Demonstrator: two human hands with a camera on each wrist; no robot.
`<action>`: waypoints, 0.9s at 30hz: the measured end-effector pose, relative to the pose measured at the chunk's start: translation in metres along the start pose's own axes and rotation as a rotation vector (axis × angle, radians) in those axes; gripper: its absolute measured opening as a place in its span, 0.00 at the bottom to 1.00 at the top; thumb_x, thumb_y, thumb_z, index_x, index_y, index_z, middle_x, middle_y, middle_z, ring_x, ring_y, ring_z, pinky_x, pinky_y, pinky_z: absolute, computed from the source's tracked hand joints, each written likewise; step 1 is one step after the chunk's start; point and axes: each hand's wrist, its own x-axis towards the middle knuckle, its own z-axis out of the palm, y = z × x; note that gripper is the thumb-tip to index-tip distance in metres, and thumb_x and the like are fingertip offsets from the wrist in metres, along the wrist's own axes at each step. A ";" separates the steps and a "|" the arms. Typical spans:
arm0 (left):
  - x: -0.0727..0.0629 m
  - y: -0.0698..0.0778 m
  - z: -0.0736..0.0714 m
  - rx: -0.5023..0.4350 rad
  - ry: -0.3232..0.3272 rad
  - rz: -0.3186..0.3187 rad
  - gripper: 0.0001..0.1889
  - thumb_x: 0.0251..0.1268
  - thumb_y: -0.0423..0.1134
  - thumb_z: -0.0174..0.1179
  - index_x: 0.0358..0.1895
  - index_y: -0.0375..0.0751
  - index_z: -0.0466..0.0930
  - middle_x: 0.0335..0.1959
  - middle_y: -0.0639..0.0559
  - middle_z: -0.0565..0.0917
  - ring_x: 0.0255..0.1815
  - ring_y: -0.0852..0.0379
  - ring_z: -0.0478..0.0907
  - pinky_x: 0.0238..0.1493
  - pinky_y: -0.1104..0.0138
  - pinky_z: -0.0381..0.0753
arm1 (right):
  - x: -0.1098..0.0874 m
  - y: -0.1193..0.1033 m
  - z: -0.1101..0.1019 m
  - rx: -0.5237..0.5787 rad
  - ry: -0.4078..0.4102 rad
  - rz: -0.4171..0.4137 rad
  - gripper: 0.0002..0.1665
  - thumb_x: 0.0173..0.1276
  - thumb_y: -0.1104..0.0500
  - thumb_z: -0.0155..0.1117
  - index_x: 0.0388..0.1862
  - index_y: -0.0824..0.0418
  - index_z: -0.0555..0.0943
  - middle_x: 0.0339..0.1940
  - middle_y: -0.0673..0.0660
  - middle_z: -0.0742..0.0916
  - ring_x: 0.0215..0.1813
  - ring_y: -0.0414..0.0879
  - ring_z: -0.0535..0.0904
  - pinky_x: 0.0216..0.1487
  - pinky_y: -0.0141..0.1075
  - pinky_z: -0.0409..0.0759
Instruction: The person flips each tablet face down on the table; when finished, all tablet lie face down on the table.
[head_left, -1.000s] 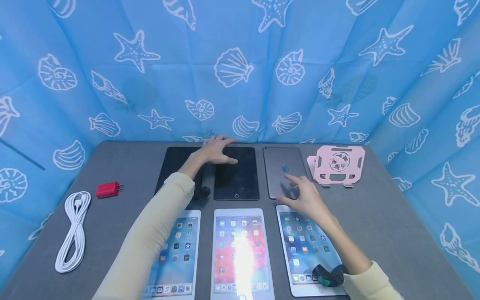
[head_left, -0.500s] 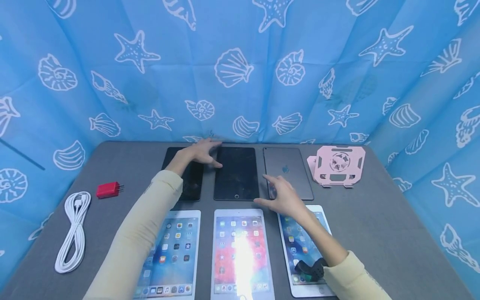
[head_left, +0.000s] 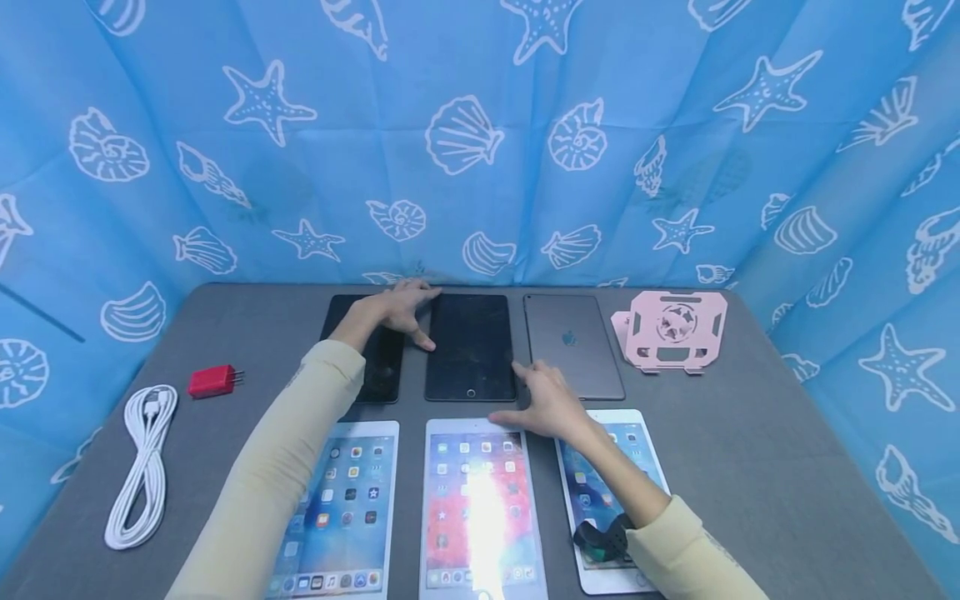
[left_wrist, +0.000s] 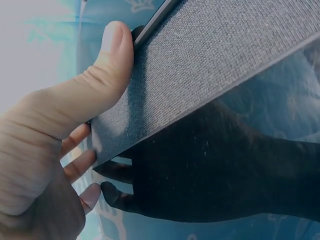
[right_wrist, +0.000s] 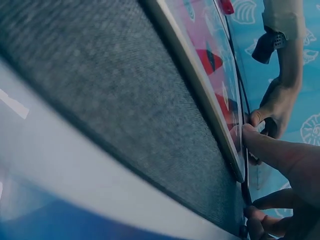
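Note:
In the head view, a black tablet [head_left: 471,350] lies face up in the middle of the back row. My left hand [head_left: 405,307] is at its left edge, fingers spread toward the far corner and thumb low on the side. The left wrist view shows that thumb [left_wrist: 117,55] right at a tablet's rim. My right hand [head_left: 551,404] reaches in from the right, its fingertips at the black tablet's near right corner. Its thumb [right_wrist: 265,145] overlaps the top edge of the white tablet with the red screen [head_left: 468,500].
Another black tablet [head_left: 384,367] lies partly under my left arm, beside a grey tablet [head_left: 570,337] face down and a pink stand [head_left: 675,329]. White tablets [head_left: 348,517] [head_left: 633,442] lie in front. A red charger [head_left: 212,381] and coiled white cable [head_left: 146,475] are at left.
My right hand has moved left, from over the grey tablet to the black tablet's near right corner. My left hand has drawn left from over the black tablet to its left edge.

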 end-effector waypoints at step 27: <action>0.005 0.004 0.008 0.075 0.057 0.020 0.60 0.50 0.61 0.78 0.83 0.49 0.51 0.80 0.41 0.56 0.82 0.39 0.49 0.78 0.39 0.54 | 0.008 0.011 0.007 0.139 0.017 0.058 0.51 0.62 0.52 0.78 0.75 0.74 0.65 0.65 0.71 0.74 0.60 0.60 0.67 0.60 0.56 0.75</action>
